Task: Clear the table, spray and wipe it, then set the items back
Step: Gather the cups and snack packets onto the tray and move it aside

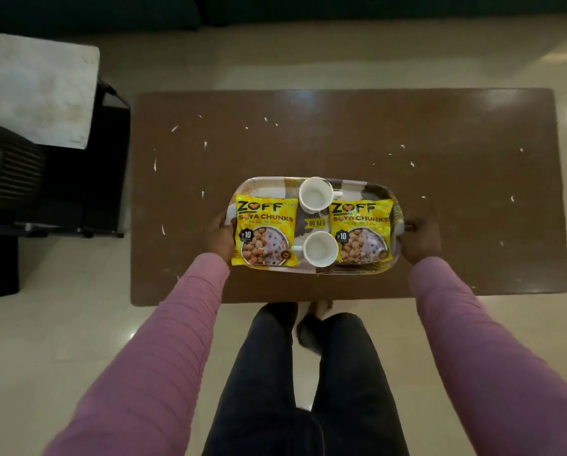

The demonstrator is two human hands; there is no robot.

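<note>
Holds the patterned tray (372,189) at the near middle of the brown counter (341,126), with the left grip (221,238) curled on its left rim and the right grip (420,241) curled on its right rim; cannot tell if lifted or resting. Carries on it two yellow packets (265,233) (361,232) with two white cups (315,194) (320,248) upright between them. Around, on the counter, small white scraps (175,128).

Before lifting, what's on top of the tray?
On the tray: a left packet, a right packet, a far cup and a near cup, both empty. Whatever lies under the packets is covered.
</note>
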